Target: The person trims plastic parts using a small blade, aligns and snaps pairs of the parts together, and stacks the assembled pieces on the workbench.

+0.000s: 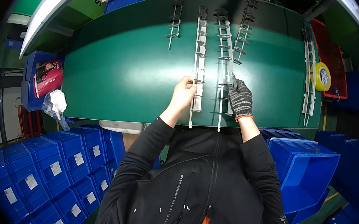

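Note:
Two long metal strips with thin rods and several dark rounded discs lie side by side on the green table, pointing away from me. My left hand (184, 94) is bare and pinches the edge of the left disc strip (201, 62) near its close end. My right hand (240, 100) wears a grey-and-black knit glove with an orange cuff. Its fingers are closed at the side of the right disc strip (225, 42). A narrow dark piece (235, 80) shows at the gloved fingertips; its kind I cannot make out.
More disc strips lie at the far left (176, 11), far right (246, 23) and right edge (309, 77) of the green table (118, 70). A yellow round gauge or tape (322, 77) sits beside a red bin (340, 72). Blue crates (300, 168) stand below on both sides.

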`<state>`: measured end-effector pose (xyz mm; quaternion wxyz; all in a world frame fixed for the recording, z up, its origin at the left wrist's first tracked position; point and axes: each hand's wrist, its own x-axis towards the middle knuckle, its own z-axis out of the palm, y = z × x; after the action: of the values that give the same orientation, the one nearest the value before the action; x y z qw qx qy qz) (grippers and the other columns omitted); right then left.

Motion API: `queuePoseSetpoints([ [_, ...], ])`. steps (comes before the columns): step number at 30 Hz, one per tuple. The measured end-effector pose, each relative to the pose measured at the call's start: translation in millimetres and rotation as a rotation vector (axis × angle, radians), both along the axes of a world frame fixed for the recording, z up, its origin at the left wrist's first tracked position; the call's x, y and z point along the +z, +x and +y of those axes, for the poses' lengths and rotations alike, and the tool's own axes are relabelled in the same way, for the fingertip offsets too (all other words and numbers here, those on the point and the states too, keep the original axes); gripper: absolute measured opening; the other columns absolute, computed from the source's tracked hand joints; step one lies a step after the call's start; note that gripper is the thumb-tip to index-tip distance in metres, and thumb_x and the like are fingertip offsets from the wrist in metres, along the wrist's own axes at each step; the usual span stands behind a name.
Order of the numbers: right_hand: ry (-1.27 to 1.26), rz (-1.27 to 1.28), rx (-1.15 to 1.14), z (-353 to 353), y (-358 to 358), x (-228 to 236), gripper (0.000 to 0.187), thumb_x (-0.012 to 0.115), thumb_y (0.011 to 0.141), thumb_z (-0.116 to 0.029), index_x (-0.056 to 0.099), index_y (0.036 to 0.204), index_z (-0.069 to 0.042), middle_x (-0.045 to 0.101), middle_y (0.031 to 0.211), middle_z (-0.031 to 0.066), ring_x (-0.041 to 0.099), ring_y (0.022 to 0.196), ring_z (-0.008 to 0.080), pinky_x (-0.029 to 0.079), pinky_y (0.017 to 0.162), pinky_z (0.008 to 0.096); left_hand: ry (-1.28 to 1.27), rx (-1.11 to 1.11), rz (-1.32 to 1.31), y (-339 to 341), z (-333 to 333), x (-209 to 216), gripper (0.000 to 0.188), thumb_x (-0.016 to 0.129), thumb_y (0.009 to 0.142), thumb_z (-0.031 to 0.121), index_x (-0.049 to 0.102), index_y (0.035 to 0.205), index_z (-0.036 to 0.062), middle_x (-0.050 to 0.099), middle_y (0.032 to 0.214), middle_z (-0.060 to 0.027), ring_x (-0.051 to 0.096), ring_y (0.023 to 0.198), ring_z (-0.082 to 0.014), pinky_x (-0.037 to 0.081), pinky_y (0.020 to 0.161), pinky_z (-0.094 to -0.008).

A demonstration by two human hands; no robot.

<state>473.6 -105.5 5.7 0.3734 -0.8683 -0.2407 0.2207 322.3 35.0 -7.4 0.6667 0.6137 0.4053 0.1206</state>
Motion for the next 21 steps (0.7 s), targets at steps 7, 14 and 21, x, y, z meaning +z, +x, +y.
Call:
queuePoseSetpoints([
  [7, 0.389, 0.613, 0.016, -5, -29, 55, 0.026, 0.062, 0.079, -0.011, 0.058, 0.1, 0.005, 0.063, 0.087, 0.0091, 0.055, 0.075, 0.0131, 0.046, 0.069, 0.0266, -0.462, 0.034, -0.266, -7, -14, 75, 0.03, 0.058, 0.081, 0.008, 0.051, 0.109, 0.0005, 0.059, 0.1, -0.0068, 0.059, 0.083, -0.0135, 0.05, 0.069, -0.0257],
  [14, 0.527, 0.778, -0.005, -14, -39, 68, 0.02, 0.059, 0.082, -0.007, 0.059, 0.099, 0.003, 0.062, 0.085, 0.0052, 0.055, 0.072, 0.009, 0.046, 0.064, 0.0235, -0.543, 0.064, -0.324, -16, -27, 87, 0.029, 0.058, 0.082, 0.01, 0.051, 0.109, 0.0016, 0.058, 0.102, -0.0064, 0.059, 0.086, -0.0134, 0.05, 0.069, -0.0279],
  [21, 0.603, 0.879, -0.089, -17, -45, 70, 0.017, 0.057, 0.083, -0.005, 0.06, 0.098, 0.002, 0.061, 0.083, 0.0041, 0.055, 0.071, 0.0086, 0.046, 0.063, 0.0225, -0.559, 0.059, -0.326, -18, -30, 87, 0.029, 0.057, 0.083, 0.009, 0.051, 0.11, 0.002, 0.056, 0.105, -0.0065, 0.058, 0.088, -0.0137, 0.051, 0.07, -0.0289],
])
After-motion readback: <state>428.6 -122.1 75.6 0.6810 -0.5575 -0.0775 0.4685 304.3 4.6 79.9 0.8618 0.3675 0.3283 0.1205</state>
